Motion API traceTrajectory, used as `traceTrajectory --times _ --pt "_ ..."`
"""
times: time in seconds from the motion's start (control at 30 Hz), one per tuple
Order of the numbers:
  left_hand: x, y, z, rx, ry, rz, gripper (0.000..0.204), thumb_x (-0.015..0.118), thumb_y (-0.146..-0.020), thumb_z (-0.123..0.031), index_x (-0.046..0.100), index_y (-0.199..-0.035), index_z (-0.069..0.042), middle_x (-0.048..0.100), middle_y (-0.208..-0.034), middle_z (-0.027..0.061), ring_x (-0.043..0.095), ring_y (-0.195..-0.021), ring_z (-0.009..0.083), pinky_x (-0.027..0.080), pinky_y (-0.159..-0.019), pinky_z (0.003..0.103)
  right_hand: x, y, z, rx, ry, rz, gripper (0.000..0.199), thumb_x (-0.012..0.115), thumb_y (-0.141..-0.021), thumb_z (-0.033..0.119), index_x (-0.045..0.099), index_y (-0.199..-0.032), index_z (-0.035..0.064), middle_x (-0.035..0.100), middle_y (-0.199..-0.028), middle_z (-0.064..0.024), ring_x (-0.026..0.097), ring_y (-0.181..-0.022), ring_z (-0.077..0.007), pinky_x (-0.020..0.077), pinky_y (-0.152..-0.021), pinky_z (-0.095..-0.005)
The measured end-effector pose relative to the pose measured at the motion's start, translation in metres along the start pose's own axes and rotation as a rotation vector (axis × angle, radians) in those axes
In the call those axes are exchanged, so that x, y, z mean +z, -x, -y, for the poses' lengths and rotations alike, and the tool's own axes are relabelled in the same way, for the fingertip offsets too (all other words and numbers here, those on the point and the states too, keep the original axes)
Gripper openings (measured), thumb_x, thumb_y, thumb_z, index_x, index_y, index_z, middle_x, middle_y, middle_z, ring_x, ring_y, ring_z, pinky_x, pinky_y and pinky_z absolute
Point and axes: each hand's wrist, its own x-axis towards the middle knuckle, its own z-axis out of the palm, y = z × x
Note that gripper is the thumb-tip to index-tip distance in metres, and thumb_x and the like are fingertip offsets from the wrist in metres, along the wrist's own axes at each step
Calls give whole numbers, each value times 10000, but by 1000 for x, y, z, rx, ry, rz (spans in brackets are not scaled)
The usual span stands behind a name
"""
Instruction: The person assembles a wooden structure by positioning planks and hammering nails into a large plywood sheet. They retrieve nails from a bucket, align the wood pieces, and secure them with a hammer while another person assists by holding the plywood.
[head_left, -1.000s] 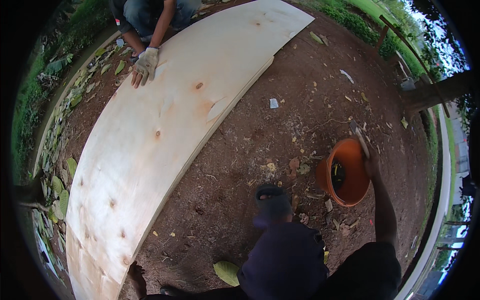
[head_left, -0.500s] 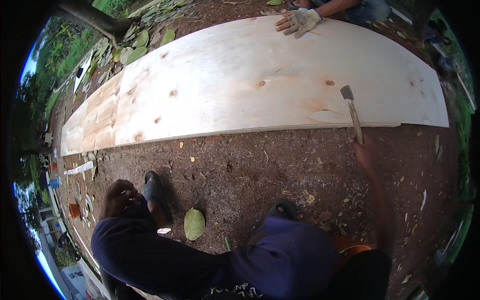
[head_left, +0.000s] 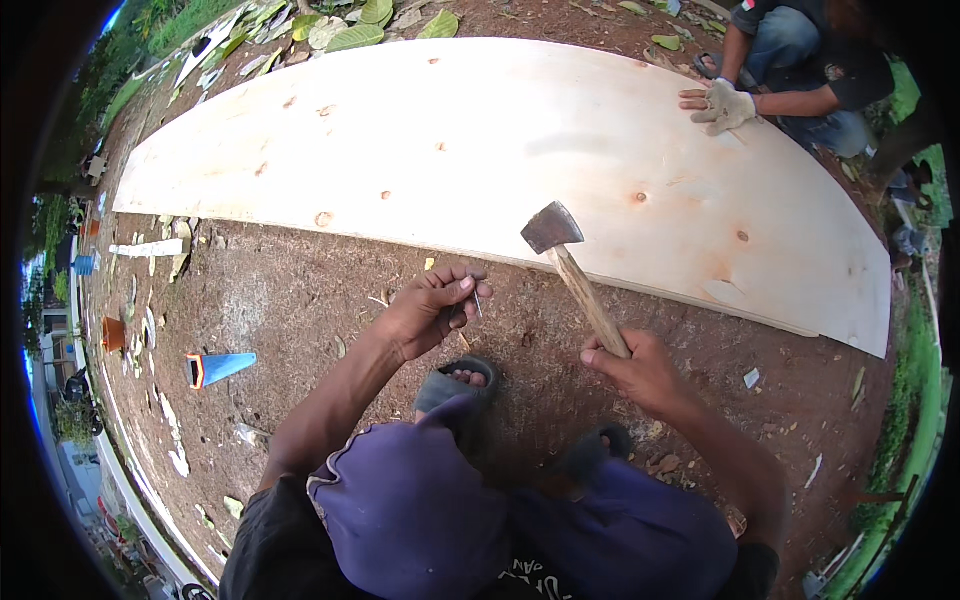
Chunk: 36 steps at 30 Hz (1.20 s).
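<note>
My right hand [head_left: 645,370] grips the lower end of a hatchet [head_left: 588,297]; its dark steel head overlaps the near edge of the plywood in this view. My left hand [head_left: 430,312] pinches a thin metal nail [head_left: 478,304] between thumb and fingers, pointing downward. Both hands are on the near side of a long, pale plywood sheet [head_left: 540,150] with scattered knots, lying across the ground. On its far right part, a co-worker's gloved hand [head_left: 722,106] rests flat.
A handsaw [head_left: 228,367] with an orange-and-black handle lies on the soil at left, with an orange pot [head_left: 113,334] beyond it. My sandalled foot [head_left: 458,385] is below my left hand. Large leaves [head_left: 355,37] line the far edge. The co-worker squats at far right.
My view has shifted right. My left hand has come forward from near my leg, now showing the nail. The hatchet has moved leftward and closer to me. The co-worker's glove still rests on the plywood.
</note>
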Motion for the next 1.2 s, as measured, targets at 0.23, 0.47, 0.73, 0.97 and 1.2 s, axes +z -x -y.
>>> traceTrajectory --times 0.23,0.47,0.73,0.97,1.2 --pt "-43 -53 19 -148 377 114 295 504 -1077 -186 527 -1327 -31 689 -1021 17 623 -818 105 506 -627 238 7 24 31 328 164 -226 195 705 -945 242 664 -995 58 550 -714 22 474 -533 -61 377 -476 -263" --pt "-64 -63 44 -252 372 33 378 467 -1058 -39 432 -1428 30 638 -1114 93 665 -1041 171 603 -897 306 54 0 11 602 106 -213 223 716 -942 279 665 -999 70 508 -678 32 463 -519 -67 372 -460 -261" --pt "-81 -65 26 -273 368 -38 386 484 -1056 -41 423 -1427 42 650 -1122 114 678 -1064 223 599 -953 349 107 -49 15 498 -168 -277 214 703 -958 255 653 -1028 59 493 -671 54 446 -515 -40 362 -458 -236" --pt "-71 -80 23 -234 386 75 131 572 -1029 -72 608 -1149 -35 680 -979 48 673 -915 140 550 -745 281 134 -78 -23 381 -452 -407 170 690 -963 227 655 -1031 76 501 -679 50 445 -507 -40 366 -451 -231" --pt "-65 -89 14 256 -444 -135 101 676 -985 -115 677 -1002 -16 668 -794 25 607 -752 78 486 -658 247 159 -83 -33 385 -560 -497 155 687 -963 198 647 -1044 72 510 -667 40 450 -500 -47 368 -444 -231"
